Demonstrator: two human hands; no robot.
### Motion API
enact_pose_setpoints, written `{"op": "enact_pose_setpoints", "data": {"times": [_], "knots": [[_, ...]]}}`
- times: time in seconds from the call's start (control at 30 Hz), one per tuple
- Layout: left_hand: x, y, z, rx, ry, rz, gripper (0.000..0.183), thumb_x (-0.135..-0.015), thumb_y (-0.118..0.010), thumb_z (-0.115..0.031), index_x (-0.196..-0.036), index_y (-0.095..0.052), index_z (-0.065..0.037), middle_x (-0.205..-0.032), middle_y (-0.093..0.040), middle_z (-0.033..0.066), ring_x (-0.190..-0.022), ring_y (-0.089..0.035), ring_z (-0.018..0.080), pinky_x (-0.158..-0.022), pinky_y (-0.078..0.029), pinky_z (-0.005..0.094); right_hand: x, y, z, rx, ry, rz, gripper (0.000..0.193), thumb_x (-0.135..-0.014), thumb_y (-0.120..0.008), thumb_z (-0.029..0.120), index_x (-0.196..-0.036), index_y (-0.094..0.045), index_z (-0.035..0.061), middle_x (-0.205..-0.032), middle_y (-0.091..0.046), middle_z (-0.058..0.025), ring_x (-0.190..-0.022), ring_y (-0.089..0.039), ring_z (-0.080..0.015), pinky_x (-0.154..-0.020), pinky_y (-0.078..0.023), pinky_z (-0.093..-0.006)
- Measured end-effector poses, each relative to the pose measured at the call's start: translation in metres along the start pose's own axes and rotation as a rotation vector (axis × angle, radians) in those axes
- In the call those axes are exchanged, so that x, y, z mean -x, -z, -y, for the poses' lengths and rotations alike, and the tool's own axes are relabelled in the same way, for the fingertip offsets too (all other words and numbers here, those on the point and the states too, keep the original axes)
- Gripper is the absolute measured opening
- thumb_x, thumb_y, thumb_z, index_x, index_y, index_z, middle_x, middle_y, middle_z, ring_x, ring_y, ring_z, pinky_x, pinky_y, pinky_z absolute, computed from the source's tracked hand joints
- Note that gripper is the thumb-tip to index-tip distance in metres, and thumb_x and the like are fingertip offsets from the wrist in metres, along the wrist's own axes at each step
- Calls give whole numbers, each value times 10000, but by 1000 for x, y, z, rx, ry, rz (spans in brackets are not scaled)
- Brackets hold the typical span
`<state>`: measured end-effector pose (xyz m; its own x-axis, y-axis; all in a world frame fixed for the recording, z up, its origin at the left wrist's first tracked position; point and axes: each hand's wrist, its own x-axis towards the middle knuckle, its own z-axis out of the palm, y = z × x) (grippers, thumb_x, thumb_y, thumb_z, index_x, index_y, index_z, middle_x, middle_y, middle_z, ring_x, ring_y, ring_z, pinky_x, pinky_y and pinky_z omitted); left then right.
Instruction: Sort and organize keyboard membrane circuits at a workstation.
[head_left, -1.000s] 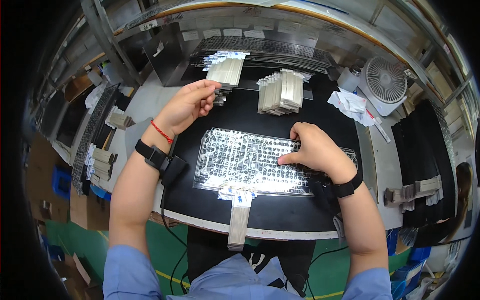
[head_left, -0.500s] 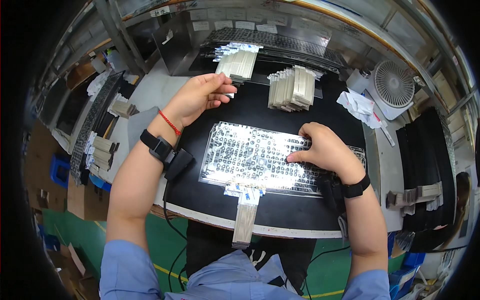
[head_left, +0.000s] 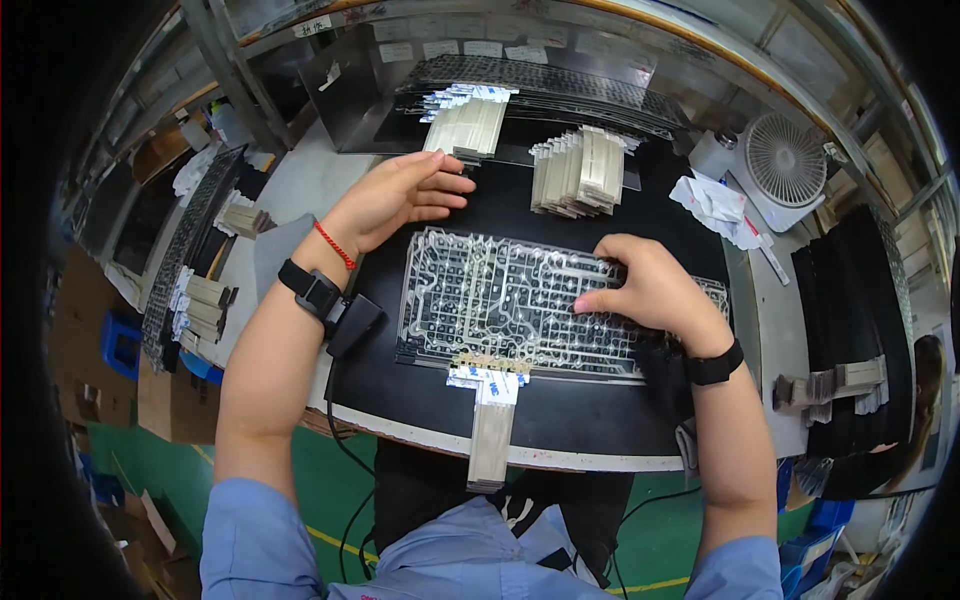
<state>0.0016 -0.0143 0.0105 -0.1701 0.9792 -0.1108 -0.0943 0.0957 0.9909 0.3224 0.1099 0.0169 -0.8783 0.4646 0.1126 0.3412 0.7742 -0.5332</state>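
Observation:
A stack of clear keyboard membrane sheets (head_left: 480,300) with silvery printed traces lies before me on the black work surface. Its bundled flat tails (head_left: 492,430), with white-and-blue tape at the root, hang over the table's front edge. My right hand (head_left: 650,285) rests on the stack's right part, thumb on top and index finger at the far edge, the two spread apart; its other fingers are hidden. Left of and above the stack, my left hand (head_left: 410,195) hovers open with fingers apart and nothing visible in them. Just beyond it is a fanned pile of silvery tails (head_left: 468,125).
Another bundle of silvery tails (head_left: 580,175) is at the back centre. A white fan (head_left: 787,160), a bottle (head_left: 713,155) and crumpled white paper (head_left: 712,208) stand back right. More dark sheets with tails (head_left: 855,330) are at the right, others (head_left: 205,300) at the left.
The stack's top went from bright glare to clearly visible traces. My left fingers have spread from a loose pinch. My right hand has shifted slightly away from me.

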Motion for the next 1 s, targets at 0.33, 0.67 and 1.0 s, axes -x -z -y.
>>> {"op": "enact_pose_setpoints", "data": {"times": [0.33,0.67,1.0], "knots": [[8,-23,2,253,-19,347,551,-949,-622,24,-1469,-441,26,-1333,-633,154,-1157,-662,174,-1000,-548,305,0,12,-22,-108,-134,-97,469,-749,-887,234,-1084,-671,-13,-992,-702,-88,-908,-643,-187,-839,-507,-318],[1,-32,11,203,16,160,468,-982,-602,-17,-1431,-482,32,-1232,-681,95,-1033,-691,131,-920,-574,287,-9,-5,-34,-133,-113,-130,560,-747,-888,316,-1120,-678,-45,-1040,-700,-177,-954,-682,-298,-866,-524,-361],[0,-36,13,94,59,39,475,-960,-631,-12,-1419,-512,20,-1195,-694,103,-993,-694,127,-882,-581,285,-8,-3,-41,-170,-133,-163,592,-746,-889,319,-1167,-678,-39,-1128,-695,-191,-1054,-672,-289,-939,-514,-367]]}}
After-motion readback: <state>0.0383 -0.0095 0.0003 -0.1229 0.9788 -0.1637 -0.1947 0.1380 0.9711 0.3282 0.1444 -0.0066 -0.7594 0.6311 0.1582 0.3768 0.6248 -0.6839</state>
